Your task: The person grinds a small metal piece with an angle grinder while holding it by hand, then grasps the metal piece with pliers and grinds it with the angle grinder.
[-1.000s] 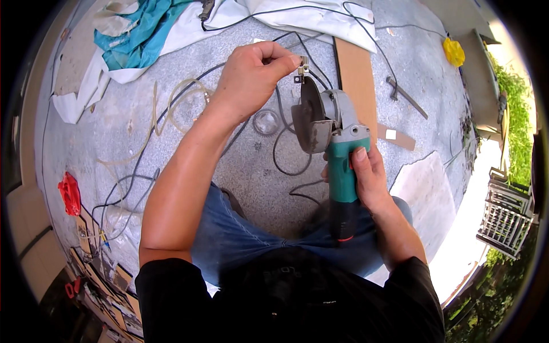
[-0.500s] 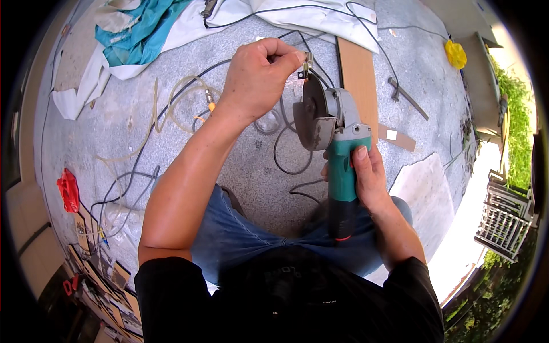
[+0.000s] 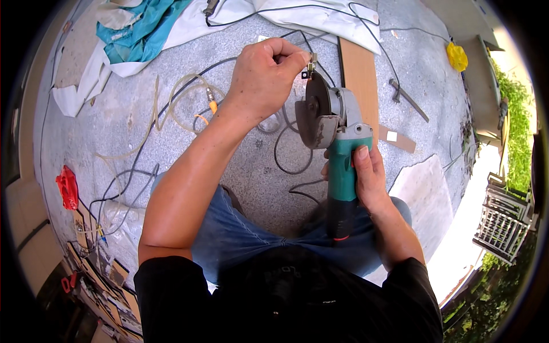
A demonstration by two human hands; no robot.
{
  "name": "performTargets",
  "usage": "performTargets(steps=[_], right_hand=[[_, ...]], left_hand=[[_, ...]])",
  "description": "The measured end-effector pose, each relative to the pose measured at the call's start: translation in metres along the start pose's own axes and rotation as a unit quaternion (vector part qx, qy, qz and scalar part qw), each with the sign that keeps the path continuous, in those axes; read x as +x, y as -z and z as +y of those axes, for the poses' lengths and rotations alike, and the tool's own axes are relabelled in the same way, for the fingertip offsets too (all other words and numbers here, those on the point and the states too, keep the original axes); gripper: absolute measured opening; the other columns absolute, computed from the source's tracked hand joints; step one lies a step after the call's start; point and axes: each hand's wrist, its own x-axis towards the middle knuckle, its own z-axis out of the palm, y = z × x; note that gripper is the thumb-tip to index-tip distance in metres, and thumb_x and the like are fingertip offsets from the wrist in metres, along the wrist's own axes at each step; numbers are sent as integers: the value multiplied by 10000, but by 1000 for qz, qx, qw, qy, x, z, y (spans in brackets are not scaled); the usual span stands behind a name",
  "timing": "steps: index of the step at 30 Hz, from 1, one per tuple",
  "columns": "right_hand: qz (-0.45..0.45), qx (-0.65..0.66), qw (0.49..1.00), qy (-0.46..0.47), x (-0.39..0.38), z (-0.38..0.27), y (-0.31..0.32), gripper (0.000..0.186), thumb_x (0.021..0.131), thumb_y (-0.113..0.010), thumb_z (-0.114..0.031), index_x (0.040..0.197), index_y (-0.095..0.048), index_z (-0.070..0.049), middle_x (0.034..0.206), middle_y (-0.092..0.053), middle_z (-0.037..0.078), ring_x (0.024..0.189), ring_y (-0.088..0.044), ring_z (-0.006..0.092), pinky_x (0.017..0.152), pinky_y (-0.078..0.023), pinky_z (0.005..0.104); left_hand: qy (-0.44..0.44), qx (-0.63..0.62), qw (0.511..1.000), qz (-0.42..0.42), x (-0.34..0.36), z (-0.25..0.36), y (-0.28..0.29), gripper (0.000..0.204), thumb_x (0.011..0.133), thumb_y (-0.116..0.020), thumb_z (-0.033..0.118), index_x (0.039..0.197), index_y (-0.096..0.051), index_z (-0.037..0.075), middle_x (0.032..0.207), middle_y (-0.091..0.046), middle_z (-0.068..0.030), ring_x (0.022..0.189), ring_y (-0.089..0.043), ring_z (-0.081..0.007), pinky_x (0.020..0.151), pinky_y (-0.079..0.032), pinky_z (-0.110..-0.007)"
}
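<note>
My right hand [image 3: 369,171] is wrapped round the green and black body of an angle grinder [image 3: 345,154], its head pointing away from me. The dark disc [image 3: 318,94] stands nearly edge-on, with a worn metal guard [image 3: 326,131] on its near side. Beyond the disc, my left hand [image 3: 266,74] pinches a small shiny metal piece [image 3: 312,62] between thumb and fingers. This piece sits at the disc's far edge; whether they touch I cannot tell. My fingers hide part of it.
A brown plank [image 3: 359,80] lies behind the grinder, with a hammer [image 3: 396,91] to its right. Clear hose [image 3: 157,108] and dark cables loop over the floor at left. White and teal sheets [image 3: 134,34] lie at the far side. A pale slab [image 3: 426,188] is at right.
My left hand and the metal piece have shifted slightly to the right. The grinder's head has moved a touch the same way. Both grips are unchanged.
</note>
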Motion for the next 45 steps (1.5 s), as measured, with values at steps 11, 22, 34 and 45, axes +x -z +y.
performTargets(steps=[11,22,34,45], right_hand=[[-6,-2,1000,0,2,0,-1,728,1040,-591,-474,1574,-287,-83,1178,-651,141,873,-703,226,746,-610,374],[11,0,1000,10,-1,-1,3,677,1055,-585,-397,1580,-294,-85,1209,-661,132,870,-701,225,767,-591,359],[11,-1,1000,14,-2,-1,4,687,1050,-591,-417,1583,-303,-93,1180,-673,115,841,-701,209,752,-583,346],[13,-5,1000,8,-2,-3,0,670,1052,-590,-415,1573,-317,-95,1141,-671,119,830,-697,202,744,-585,348]], left_hand=[[-2,-11,1000,1,0,-2,-2,277,952,-713,250,994,-755,-21,858,-747,-41,795,-645,-90,752,-509,-265],[0,-49,999,0,6,-9,5,237,934,-733,229,976,-762,-2,885,-735,-13,830,-628,-71,778,-489,-232],[1,-3,1000,-26,1,-2,1,264,947,-726,245,992,-760,-13,857,-734,-12,792,-615,-69,732,-486,-241],[-7,-1,1000,12,-4,3,-4,273,948,-715,248,979,-761,-19,834,-752,-38,764,-642,-82,712,-502,-256]])
